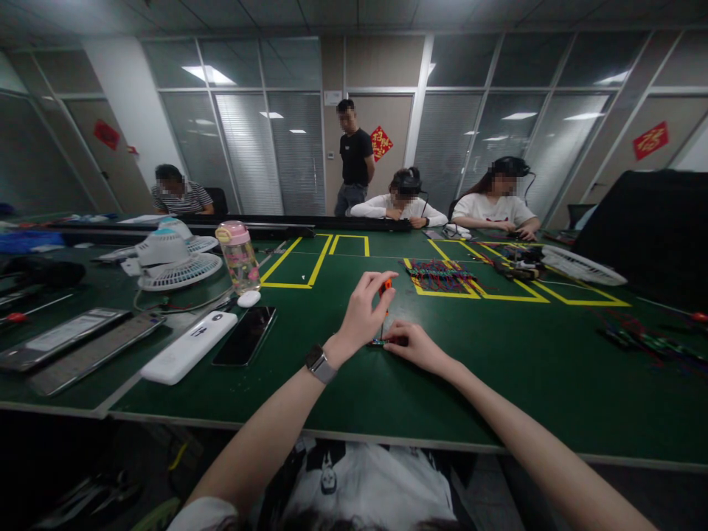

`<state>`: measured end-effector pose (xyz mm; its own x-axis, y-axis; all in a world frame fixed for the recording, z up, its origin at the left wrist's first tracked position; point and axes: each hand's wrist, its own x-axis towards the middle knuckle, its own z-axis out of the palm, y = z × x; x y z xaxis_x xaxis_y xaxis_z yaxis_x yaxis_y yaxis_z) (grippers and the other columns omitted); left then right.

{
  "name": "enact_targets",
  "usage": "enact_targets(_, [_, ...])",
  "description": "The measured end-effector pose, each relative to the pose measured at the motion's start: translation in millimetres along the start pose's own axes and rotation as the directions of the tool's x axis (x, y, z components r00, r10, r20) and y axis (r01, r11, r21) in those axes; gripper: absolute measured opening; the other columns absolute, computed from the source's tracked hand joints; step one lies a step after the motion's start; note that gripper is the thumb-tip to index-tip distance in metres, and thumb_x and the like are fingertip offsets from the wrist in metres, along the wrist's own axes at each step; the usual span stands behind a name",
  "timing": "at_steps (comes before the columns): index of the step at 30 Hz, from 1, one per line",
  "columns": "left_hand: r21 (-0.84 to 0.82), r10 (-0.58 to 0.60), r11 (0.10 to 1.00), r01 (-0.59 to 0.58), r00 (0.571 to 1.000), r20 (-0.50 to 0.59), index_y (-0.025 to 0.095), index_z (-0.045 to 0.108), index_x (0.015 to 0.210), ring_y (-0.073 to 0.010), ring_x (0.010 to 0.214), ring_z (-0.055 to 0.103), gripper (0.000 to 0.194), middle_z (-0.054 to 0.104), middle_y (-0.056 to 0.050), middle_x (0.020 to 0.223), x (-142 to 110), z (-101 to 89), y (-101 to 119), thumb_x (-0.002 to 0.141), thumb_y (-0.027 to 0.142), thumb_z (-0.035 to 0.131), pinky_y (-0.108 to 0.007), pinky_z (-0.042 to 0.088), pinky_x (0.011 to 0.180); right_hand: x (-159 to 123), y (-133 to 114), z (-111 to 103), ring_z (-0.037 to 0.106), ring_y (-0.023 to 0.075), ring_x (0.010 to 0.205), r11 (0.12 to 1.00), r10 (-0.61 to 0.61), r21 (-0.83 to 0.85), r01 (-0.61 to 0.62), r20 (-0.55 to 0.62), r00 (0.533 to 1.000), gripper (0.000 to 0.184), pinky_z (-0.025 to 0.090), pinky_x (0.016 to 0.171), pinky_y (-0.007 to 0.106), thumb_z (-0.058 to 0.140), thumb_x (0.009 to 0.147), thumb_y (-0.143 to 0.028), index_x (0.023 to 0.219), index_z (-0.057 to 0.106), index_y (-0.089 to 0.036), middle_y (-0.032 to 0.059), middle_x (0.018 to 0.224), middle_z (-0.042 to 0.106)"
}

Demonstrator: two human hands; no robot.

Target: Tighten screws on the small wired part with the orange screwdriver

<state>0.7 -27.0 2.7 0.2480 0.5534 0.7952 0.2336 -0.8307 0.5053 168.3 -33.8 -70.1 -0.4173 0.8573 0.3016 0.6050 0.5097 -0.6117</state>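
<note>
My left hand (366, 306), with a watch on its wrist, is closed around the orange handle of a screwdriver (388, 283). The screwdriver stands about upright, its thin shaft pointing down to a small circuit board (377, 342) on the green table. Low beside it, my right hand (414, 345) has its fingertips pinched on the board's right end. Those fingers cover part of the board. Whether the tip sits in a screw is too small to tell. Beyond my hands lies a bundle of wired circuit boards (441, 276) with red and blue leads.
On the left are a black phone (245, 336), a white power bank (189, 346), a pink-lidded bottle (239, 258) and a white fan (175, 262). More wired boards (658, 341) lie at right. Yellow tape (287, 285) marks the green table (332, 398). Several people are across it.
</note>
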Motion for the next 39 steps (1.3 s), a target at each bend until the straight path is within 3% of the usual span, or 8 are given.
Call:
enact_targets(2, [-0.117, -0.026, 0.993, 0.03, 0.999, 0.039, 0.022, 0.057, 0.122, -0.018, 0.111, 0.056, 0.031, 0.06, -0.007, 0.119, 0.5, 0.9, -2.0, 0.095, 0.02, 0.042, -0.033, 0.044, 0.098, 0.0, -0.4, -0.1, 0.057, 0.0148, 0.068, 1.0, -0.005, 0.0, 0.005, 0.002, 1.0, 0.014, 0.046, 0.065, 0.027, 0.065, 0.079, -0.018, 0.089, 0.074, -0.015, 0.0044, 0.081, 0.06])
enact_targets(5, [-0.238, -0.095, 0.966, 0.102, 0.995, 0.043, 0.021, 0.057, 0.122, -0.018, 0.109, 0.06, 0.031, 0.063, -0.008, 0.118, 1.8, 2.4, -6.7, 0.093, 0.019, 0.046, -0.032, 0.046, 0.096, -0.4, -1.6, -0.7, 0.058, 0.015, 0.069, 1.0, -0.001, -0.002, 0.001, 0.009, 1.0, 0.014, 0.046, 0.066, 0.027, 0.065, 0.079, -0.017, 0.09, 0.074, -0.014, 0.005, 0.082, 0.061])
enact_targets(12, [-0.136, -0.104, 0.986, 0.095, 0.993, -0.062, 0.02, 0.067, 0.101, -0.0151, 0.088, 0.06, 0.019, 0.063, -0.004, 0.095, 1.8, 2.4, -6.0, 0.082, 0.024, 0.064, -0.027, 0.048, 0.082, -0.5, -1.1, -1.1, 0.057, 0.0148, 0.069, 1.0, 0.006, -0.006, -0.006, 0.006, 1.0, 0.014, 0.046, 0.065, 0.026, 0.066, 0.079, -0.018, 0.09, 0.074, -0.014, 0.0049, 0.082, 0.061])
enact_targets(18, [-0.373, -0.211, 0.897, 0.236, 0.972, 0.108, 0.02, 0.058, 0.122, -0.0154, 0.089, 0.065, 0.032, 0.065, -0.008, 0.105, 2.7, 3.1, -6.1, 0.094, 0.026, 0.045, -0.029, 0.052, 0.08, -0.4, 1.6, -0.3, 0.057, 0.0144, 0.068, 1.0, -0.008, -0.005, 0.008, 0.003, 1.0, 0.014, 0.046, 0.065, 0.026, 0.066, 0.079, -0.018, 0.09, 0.074, -0.014, 0.0049, 0.082, 0.061])
enact_targets(25, [-0.113, -0.076, 0.991, 0.074, 0.997, -0.016, 0.022, 0.068, 0.105, -0.0135, 0.084, 0.06, 0.021, 0.061, -0.004, 0.095, 1.1, 1.6, -1.9, 0.086, 0.027, 0.06, -0.025, 0.051, 0.076, -0.2, 1.5, -0.4, 0.056, 0.0139, 0.067, 1.0, -0.006, -0.006, 0.006, 0.008, 1.0, 0.014, 0.045, 0.064, 0.025, 0.066, 0.079, -0.017, 0.09, 0.074, -0.014, 0.0047, 0.082, 0.061])
enact_targets(33, [-0.24, -0.125, 0.96, 0.148, 0.986, 0.107, 0.024, 0.053, 0.129, -0.013, 0.089, 0.064, 0.036, 0.061, -0.007, 0.11, 0.1, 2.6, -6.8, 0.095, 0.024, 0.043, -0.026, 0.053, 0.079, -0.5, -1.3, -1.4, 0.056, 0.0136, 0.067, 1.0, 0.004, -0.011, -0.004, 0.015, 1.0, 0.015, 0.045, 0.064, 0.025, 0.065, 0.079, -0.017, 0.091, 0.074, -0.013, 0.0041, 0.081, 0.059])
enact_targets(39, [-0.106, -0.064, 0.992, 0.069, 0.997, 0.045, 0.023, 0.064, 0.114, -0.0131, 0.085, 0.061, 0.027, 0.062, -0.004, 0.1, 2.3, 0.0, -4.6, 0.088, 0.022, 0.055, -0.023, 0.052, 0.071, -0.8, -1.6, -1.6, 0.056, 0.0139, 0.068, 1.0, 0.005, -0.005, -0.005, 0.013, 1.0, 0.014, 0.045, 0.065, 0.026, 0.065, 0.079, -0.018, 0.089, 0.073, -0.014, 0.0043, 0.081, 0.059])
